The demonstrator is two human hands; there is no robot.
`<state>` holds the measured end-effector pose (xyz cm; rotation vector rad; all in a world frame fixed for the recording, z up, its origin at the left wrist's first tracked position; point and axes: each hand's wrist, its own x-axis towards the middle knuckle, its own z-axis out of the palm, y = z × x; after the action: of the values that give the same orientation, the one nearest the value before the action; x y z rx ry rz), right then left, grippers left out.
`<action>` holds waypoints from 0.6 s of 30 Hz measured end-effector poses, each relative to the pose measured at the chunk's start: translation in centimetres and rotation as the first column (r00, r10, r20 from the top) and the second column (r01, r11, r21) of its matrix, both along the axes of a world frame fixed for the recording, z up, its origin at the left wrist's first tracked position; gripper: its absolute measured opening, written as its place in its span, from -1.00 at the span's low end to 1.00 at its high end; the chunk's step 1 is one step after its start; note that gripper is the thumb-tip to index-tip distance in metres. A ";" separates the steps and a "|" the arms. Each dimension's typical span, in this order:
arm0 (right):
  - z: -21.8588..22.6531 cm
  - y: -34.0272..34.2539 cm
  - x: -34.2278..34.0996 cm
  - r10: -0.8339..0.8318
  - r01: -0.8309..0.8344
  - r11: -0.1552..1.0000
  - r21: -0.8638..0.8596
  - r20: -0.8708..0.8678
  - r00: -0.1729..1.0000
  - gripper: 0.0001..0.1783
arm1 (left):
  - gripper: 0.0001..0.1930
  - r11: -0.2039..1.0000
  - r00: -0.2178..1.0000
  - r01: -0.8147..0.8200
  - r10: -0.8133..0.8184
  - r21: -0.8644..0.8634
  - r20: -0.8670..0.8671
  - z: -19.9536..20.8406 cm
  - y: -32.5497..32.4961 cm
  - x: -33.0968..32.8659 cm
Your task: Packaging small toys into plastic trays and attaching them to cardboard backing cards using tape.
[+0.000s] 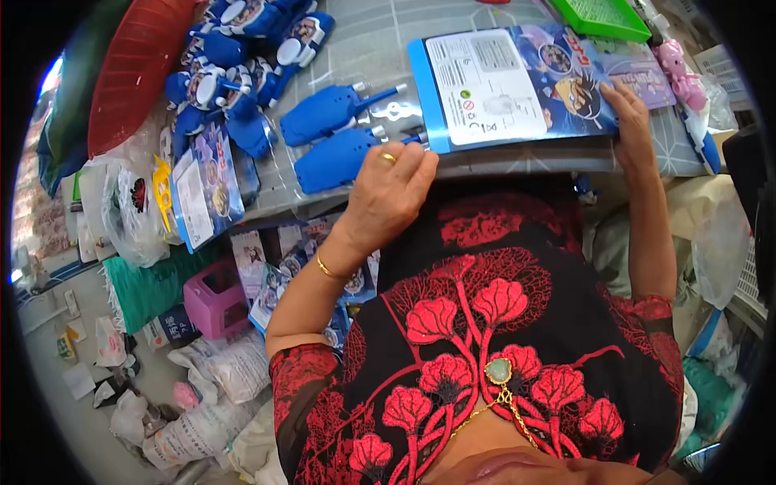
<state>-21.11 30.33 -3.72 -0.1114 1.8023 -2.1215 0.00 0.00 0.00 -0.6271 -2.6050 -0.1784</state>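
A clear plastic blister lies on the table before me, holding two blue toy walkie-talkies with short antennas. To its right lies a blue printed backing card, its white text panel facing up and its left edge meeting the plastic. My left hand is closed at the near edge of the blister, its curled fingers by an antenna and the card's lower left corner; the fingertips are partly hidden. My right hand grips the card's right edge, fingers on top and thumb out of sight.
Blue-and-white toy watches are heaped at the left, with a finished-looking carded pack at the table edge. A green basket and pink figure stand far right. Below left are a purple plastic frame and white sacks.
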 end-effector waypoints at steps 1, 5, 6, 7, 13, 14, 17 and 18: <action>0.4 -0.1 0.0 0.014 -0.014 1.000 -0.003 -0.006 1.000 -0.68 | -0.68 1.000 1.000 0.011 -0.011 0.009 -0.006 0.4 -0.2 -0.1; 0.0 0.9 0.3 -0.007 0.010 0.998 0.064 -0.045 0.999 -0.67 | -0.70 0.999 0.999 0.009 -0.011 0.035 0.034 0.0 -0.1 0.5; -0.2 1.0 0.2 -0.008 0.011 0.998 0.066 -0.040 0.999 -0.67 | -0.71 0.999 0.999 0.005 -0.007 0.050 0.041 0.0 -0.2 0.5; -0.3 1.1 0.2 -0.016 0.019 0.997 0.075 -0.049 0.999 -0.66 | -0.71 0.999 0.999 0.006 -0.008 0.051 0.046 0.0 -0.2 0.5; -0.5 1.5 0.8 -0.048 0.069 0.988 0.138 -0.150 0.987 -0.67 | -0.70 0.990 0.987 -0.108 0.096 0.090 0.129 0.5 1.4 0.0; -0.4 1.5 1.1 -0.086 0.111 0.984 0.141 -0.168 0.982 -0.67 | -0.71 0.991 0.987 -0.110 0.100 0.071 0.123 0.2 1.5 -0.3; -0.4 2.0 1.4 -0.147 0.176 0.974 0.146 -0.186 0.971 -0.67 | -0.73 0.993 0.987 -0.105 0.096 0.062 0.129 -0.2 1.6 -0.8; -0.4 2.1 1.5 -0.165 0.192 0.971 0.143 -0.183 0.969 -0.67 | -0.73 0.992 0.985 -0.105 0.095 0.067 0.142 -0.1 1.5 -0.8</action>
<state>-19.65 32.47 -4.10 -0.0942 2.1491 -2.1326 -0.84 1.52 -0.14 -0.4723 -2.7415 -0.2947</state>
